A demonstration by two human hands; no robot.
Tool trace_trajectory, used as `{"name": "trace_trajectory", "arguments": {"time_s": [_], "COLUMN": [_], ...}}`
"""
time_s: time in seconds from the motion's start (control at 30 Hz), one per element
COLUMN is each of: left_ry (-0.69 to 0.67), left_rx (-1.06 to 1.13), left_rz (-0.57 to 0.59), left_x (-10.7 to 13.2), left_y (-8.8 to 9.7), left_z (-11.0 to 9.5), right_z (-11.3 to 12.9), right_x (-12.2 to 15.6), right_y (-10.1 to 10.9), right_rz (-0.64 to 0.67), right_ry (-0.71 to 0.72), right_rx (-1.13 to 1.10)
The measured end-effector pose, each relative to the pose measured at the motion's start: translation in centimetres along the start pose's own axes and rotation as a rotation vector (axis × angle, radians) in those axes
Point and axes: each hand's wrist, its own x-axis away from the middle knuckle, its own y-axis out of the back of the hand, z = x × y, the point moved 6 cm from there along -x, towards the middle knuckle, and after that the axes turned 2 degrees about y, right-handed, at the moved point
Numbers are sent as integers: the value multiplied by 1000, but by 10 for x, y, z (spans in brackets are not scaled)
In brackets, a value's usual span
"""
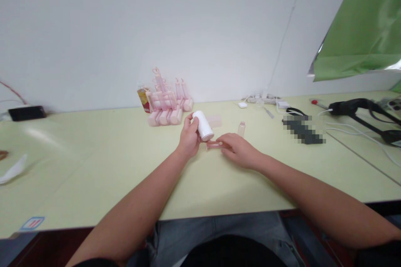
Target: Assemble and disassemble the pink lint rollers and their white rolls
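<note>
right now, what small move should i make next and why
Probably firm up your right hand's hold on the pink translucent piece before shifting the white cylinder. Your left hand already grips the cylinder, tilted, with its lower end close to the piece, while the right hand is at just one end of the piece and its grip is hard to judge.

Pale green table: pink pieces, clear bottle.

Around a pale-green tabletop
Black phone at nine o'clock, blue-bordered label at eight, glossy green sheet at two, black strapped device at three.
</note>
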Motion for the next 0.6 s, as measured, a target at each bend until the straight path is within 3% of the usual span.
{"name": "trace_trajectory", "arguments": {"time_s": [0.17, 0.3, 0.47, 0.6], "left_ry": [-33, -40, -110, -254], "left_rx": [-18, -45, -93, -156], "left_rz": [26, 26, -13, -96], "left_x": [1, 3, 2, 6], "left_y": [-1, -2, 0, 2], "left_z": [-2, -4, -11, -25], "right_z": [0, -10, -34, -41], "right_x": [5, 10, 11, 10], "right_y": [-15, -22, -27, -28], "right_rz": [132, 170, 138, 41], "right_ry": [-37, -151, -429, -585], "right_rx": [136, 99, -206, -550]}}
